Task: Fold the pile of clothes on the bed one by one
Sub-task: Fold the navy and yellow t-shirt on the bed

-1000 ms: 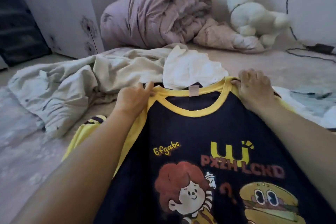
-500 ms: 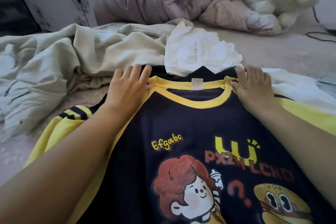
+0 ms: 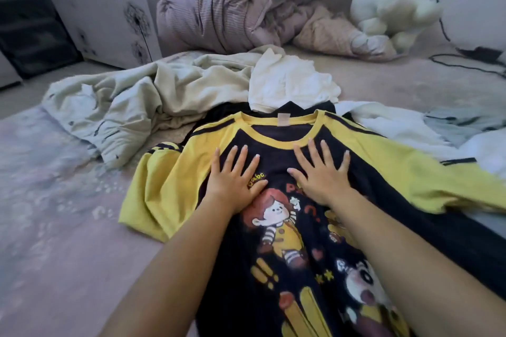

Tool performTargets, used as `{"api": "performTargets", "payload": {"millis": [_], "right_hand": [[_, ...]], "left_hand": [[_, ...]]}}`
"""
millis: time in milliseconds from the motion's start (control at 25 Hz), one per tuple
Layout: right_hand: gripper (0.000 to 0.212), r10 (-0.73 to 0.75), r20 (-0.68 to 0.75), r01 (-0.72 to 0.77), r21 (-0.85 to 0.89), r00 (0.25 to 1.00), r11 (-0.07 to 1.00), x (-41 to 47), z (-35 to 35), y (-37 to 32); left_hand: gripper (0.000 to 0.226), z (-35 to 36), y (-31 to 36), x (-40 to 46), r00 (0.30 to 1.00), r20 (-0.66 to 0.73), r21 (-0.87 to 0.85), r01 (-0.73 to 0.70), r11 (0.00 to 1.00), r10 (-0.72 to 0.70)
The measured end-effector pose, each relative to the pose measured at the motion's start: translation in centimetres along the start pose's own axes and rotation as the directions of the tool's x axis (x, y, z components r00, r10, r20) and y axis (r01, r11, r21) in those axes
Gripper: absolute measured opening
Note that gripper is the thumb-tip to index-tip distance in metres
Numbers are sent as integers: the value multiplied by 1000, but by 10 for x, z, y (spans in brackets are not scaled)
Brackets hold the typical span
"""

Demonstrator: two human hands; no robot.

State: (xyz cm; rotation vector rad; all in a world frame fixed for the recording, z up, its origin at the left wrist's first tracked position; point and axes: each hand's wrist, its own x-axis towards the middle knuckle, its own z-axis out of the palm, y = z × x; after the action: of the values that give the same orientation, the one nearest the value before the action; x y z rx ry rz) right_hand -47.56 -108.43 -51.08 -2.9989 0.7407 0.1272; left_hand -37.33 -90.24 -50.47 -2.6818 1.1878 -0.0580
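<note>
**Carefully now: the shirt is flat, but the sleeves can spoil the fold**

Now both hands lie flat in the centre of the frame, fingers spread wide, holding nothing: the left hand [image 3: 235, 176] and the right hand [image 3: 320, 175] press the chest of the black and yellow shirt [image 3: 287, 241], which is spread on the bed [image 3: 54, 227]. I think the left sleeve [image 3: 161, 186], bunched at centre left, may fold in crooked. Just behind the collar, the unfolded pile [image 3: 169, 101] touches the shirt and could be caught in a fold.

A second ago the hands were holding the shoulders beside the collar; they have moved down to the chest.
</note>
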Motion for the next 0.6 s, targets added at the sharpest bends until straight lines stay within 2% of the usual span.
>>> {"api": "performTargets", "payload": {"millis": [40, 160, 240, 280, 360, 440, 600], "right_hand": [[64, 3, 9, -3, 10, 1000, 1000, -26, -5, -5], [61, -85, 99, 76, 92, 991, 993, -143, -2, -13], [62, -129, 137, 117, 94, 982, 989, -231, 7, -4], [68, -145, 144, 134, 83, 979, 987, -270, 8, 2], [94, -186, 154, 181, 45, 970, 982, -332, 9, 13], [110, -204, 125, 205, 9, 971, 979, -376, 14, 22], [113, -249, 76, 252, -30, 966, 967, -441, 23, 50]], "left_hand": [[68, -11, 12, -26, 999, 48, 3, -3, 1000, 3], [67, -20, 55, -143, 990, 114, -220, -52, 974, 79], [75, -17, 83, -231, 991, 60, -254, -101, 962, 120], [86, -17, 96, -267, 994, 23, -262, -97, 960, 106], [104, -16, 117, -320, 991, 78, -310, -80, 947, 109], [116, -20, 136, -357, 982, 123, -324, -94, 941, 141], [120, -25, 155, -408, 946, 157, -298, -228, 927, 283]]}}
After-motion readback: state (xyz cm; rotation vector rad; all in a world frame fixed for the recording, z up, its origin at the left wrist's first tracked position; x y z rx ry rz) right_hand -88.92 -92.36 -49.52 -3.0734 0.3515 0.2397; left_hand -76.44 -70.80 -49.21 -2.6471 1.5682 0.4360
